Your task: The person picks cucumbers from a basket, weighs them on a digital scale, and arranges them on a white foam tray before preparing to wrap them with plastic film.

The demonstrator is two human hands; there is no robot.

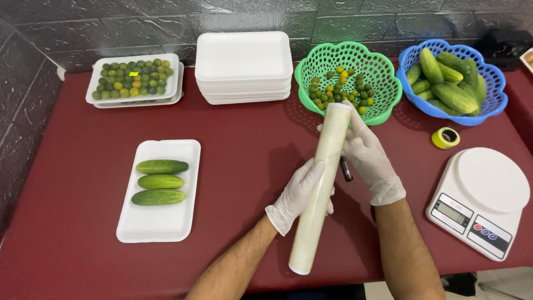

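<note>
Both my hands wear white gloves and hold a long roll of cling film [319, 194] tilted above the table. My left hand [300, 194] grips the roll at its middle. My right hand [369, 158] wraps around its upper part, near the green basket [383, 100], and a thin dark object [346, 169] pokes out beneath the fingers. To the left lies a white foam tray [158, 222] with three cucumbers [160, 181] side by side.
The green basket holds small limes; a blue basket [494, 94] holds several cucumbers. A stack of empty foam trays [243, 66] and a tray of limes [135, 78] stand at the back. A white kitchen scale [480, 200] and a yellow tape roll [445, 138] sit at the right.
</note>
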